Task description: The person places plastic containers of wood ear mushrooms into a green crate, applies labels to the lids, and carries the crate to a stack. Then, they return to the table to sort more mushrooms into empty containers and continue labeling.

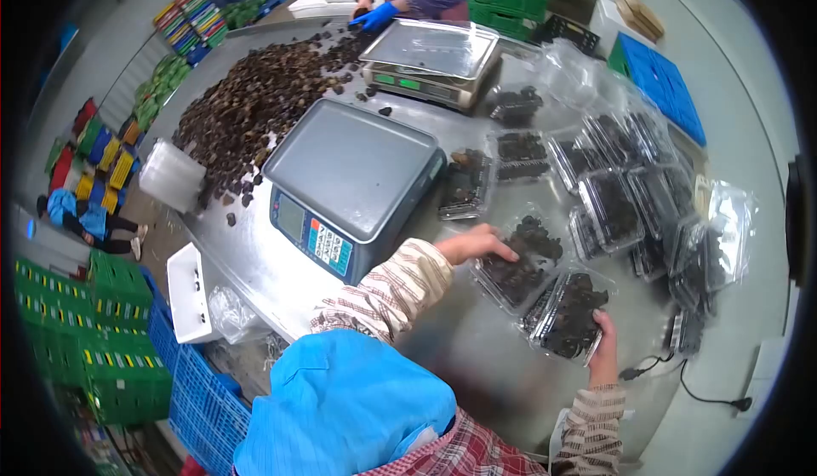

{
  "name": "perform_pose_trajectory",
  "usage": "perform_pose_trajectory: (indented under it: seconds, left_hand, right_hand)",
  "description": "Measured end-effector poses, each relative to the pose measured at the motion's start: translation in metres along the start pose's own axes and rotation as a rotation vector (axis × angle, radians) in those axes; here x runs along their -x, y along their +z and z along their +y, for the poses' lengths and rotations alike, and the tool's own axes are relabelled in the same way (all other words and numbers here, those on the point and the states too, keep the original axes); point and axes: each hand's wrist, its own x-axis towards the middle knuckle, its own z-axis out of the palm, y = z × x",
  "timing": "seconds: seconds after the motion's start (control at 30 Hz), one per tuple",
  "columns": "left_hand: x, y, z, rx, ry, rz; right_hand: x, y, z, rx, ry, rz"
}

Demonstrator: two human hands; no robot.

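My left hand (478,245) reaches over a clear plastic box of dark mushroom-like pieces (519,273), its fingers at the box's upper left edge. My right hand (604,340) grips the right edge of another filled clear box (568,318), tilted and partly over a further box. Left of my left hand stands a blue scale (349,169) with a bare grey pan. More filled boxes (611,208) are stacked to the right, and others (465,182) lie behind my left hand.
A large pile of dark pieces (255,93) covers the back left. Across the table, a person's blue-gloved hand (374,16) is beside a second scale (430,54). White tub (191,293) at the left edge; black cable (715,398) at right.
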Motion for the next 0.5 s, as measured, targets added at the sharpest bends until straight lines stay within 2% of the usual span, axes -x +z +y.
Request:
perform_pose_trajectory:
  seconds: [0.03, 0.13, 0.2, 0.23, 0.27, 0.3, 0.33, 0.37, 0.4, 0.43, 0.47, 0.5]
  left_hand:
    - [-0.019, 0.001, -0.023, 0.010, 0.021, -0.033]
    - [0.043, 0.015, -0.013, 0.430, 0.070, -0.249]
    - [0.083, 0.018, -0.006, 0.417, 0.015, -0.106]
    - [0.117, 0.031, 0.015, 0.325, 0.213, -0.026]
    - [0.104, 0.022, -0.003, 0.424, 0.058, -0.124]
    - [0.137, 0.043, 0.026, 0.273, 0.424, -0.068]
    - [0.141, 0.050, 0.040, 0.322, 0.233, 0.018]
    - [0.156, 0.067, 0.059, 0.126, 0.387, 0.107]
    - [0.159, 0.076, 0.068, 0.229, 0.358, 0.003]
    - [0.175, 0.094, 0.087, 0.187, 0.434, -0.137]
    - [0.189, 0.120, 0.097, 0.227, 0.482, -0.189]
    - [0.197, 0.147, 0.102, 0.284, 0.537, -0.220]
  right_hand:
    - [0.002, 0.003, -0.002, -0.048, 0.028, -0.060]
    - [0.024, 0.005, -0.005, -0.108, 0.052, -0.095]
    - [0.037, -0.023, -0.003, -0.046, 0.028, -0.022]
    - [0.082, 0.028, -0.045, 0.113, -0.024, -0.093]
    - [0.087, 0.008, -0.051, 0.166, -0.117, -0.164]
    - [0.102, -0.001, -0.068, 0.291, -0.150, -0.209]
    - [0.134, 0.003, -0.092, 0.352, -0.242, -0.200]
    - [0.170, 0.004, -0.114, 0.331, -0.251, -0.176]
    - [0.211, 0.000, -0.124, 0.290, -0.297, -0.081]
    - [0.251, -0.008, -0.131, 0.240, -0.351, -0.008]
    - [0.296, -0.019, -0.134, 0.185, -0.400, -0.027]
    - [0.335, -0.036, -0.132, 0.102, -0.402, 0.043]
